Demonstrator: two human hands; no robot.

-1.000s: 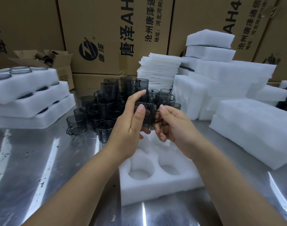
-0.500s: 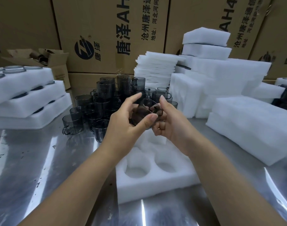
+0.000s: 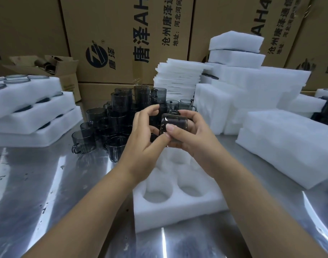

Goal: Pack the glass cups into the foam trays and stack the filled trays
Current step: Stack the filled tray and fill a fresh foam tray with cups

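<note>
I held one cup point(image 3: 175, 123) in both hands, in the air just above the far end of the tray point(image 3: 178, 211), so that it needed only a short drop into a well. My right hand point(image 3: 198, 138) curled round its far side and took the weight. My left hand point(image 3: 144, 144) pressed its thumb on the near wall to steady and turn it, with the forefinger arched above; whether that finger touched the glass I cannot tell. The cup lay tipped on its side, I judge so that I could look it over and line up the handle before seating it.

The tray sat close in front of me with its near wells bare, the loose cups point(image 3: 120, 108) just behind it within reach, and the filled trays point(image 3: 34, 116) stacked off to my left.

The cup was small, of dark smoky glass, straight-walled and glossy, with light glinting along its edge. Its handle was mostly hidden by my fingers.
</note>
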